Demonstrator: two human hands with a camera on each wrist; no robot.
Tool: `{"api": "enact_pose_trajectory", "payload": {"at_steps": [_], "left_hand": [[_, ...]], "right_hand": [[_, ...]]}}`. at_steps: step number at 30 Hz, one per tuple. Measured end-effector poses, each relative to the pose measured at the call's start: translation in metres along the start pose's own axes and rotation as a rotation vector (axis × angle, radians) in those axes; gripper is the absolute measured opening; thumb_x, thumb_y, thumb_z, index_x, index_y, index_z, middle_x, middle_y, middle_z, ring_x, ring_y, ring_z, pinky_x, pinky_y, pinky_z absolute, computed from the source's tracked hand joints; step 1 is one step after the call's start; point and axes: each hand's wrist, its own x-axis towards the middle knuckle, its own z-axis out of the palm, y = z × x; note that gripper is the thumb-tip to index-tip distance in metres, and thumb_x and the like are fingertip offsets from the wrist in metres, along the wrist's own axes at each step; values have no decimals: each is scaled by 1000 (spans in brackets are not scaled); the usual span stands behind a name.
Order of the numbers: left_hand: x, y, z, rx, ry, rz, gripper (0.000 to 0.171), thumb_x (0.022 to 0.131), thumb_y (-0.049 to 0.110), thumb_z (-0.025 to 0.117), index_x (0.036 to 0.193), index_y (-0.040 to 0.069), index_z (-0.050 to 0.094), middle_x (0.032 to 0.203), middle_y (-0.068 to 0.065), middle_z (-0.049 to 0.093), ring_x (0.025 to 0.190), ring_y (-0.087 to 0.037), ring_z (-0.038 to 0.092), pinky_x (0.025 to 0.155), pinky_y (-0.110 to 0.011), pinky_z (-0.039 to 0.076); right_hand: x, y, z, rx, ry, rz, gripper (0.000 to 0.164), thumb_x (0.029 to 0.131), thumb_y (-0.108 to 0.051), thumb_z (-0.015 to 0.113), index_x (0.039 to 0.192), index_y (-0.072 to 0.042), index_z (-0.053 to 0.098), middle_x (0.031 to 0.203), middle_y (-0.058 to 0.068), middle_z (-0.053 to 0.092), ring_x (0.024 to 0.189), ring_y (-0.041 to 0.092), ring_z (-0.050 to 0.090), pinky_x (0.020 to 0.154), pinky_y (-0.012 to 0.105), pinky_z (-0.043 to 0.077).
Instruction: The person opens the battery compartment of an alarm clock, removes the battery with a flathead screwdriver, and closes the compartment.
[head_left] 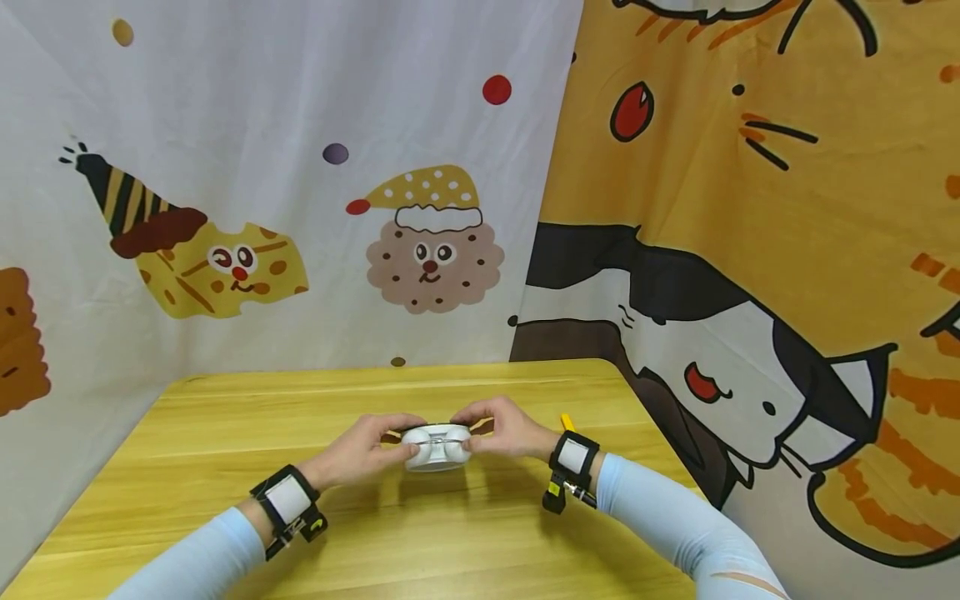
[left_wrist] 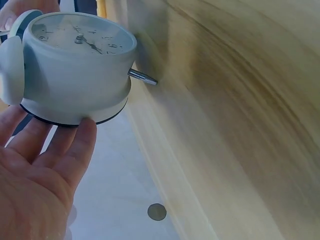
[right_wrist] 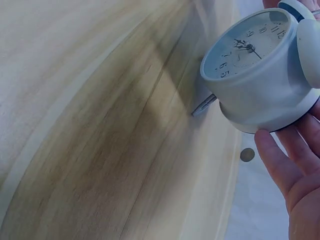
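Note:
A white twin-bell alarm clock (head_left: 437, 457) is held between both hands above the table, its bells turned up toward the head camera. My left hand (head_left: 366, 447) grips its left side, thumb near one bell and fingers (left_wrist: 84, 142) against the dark-edged back. The right hand (head_left: 512, 429) grips the opposite side in the same way, with fingertips at the back rim in the right wrist view. Both wrist views show the clock's numbered dial (right_wrist: 250, 45) and a short metal leg (left_wrist: 143, 76) sticking out from its body.
Under the hands lies a yellow wood-grain table (head_left: 360, 533). A white curtain (head_left: 262, 108) with cartoon prints hangs behind its far edge, and an orange cat-print curtain (head_left: 690, 183) hangs at the right. Black straps with devices (head_left: 288, 500) circle both wrists.

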Motion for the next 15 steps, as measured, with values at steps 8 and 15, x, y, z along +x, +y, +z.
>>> {"api": "enact_pose_trajectory", "payload": {"at_steps": [8,15], "left_hand": [[3,-1,0,-6,40,-80,48,116,38,64,155,11,66,146,-11,75,134,-29,72,106,-40,63],[7,-3,2,15,81,-109,49,119,42,55,158,14,63,150,-11,74,136,-29,72,109,-50,62]], "right_hand": [[4,3,0,-71,60,32,43,101,-22,71,140,-6,77,133,13,82,117,15,75,101,29,62],[4,7,5,-55,135,68,44,109,-29,63,147,-7,73,145,14,77,130,29,74,106,34,60]]}}
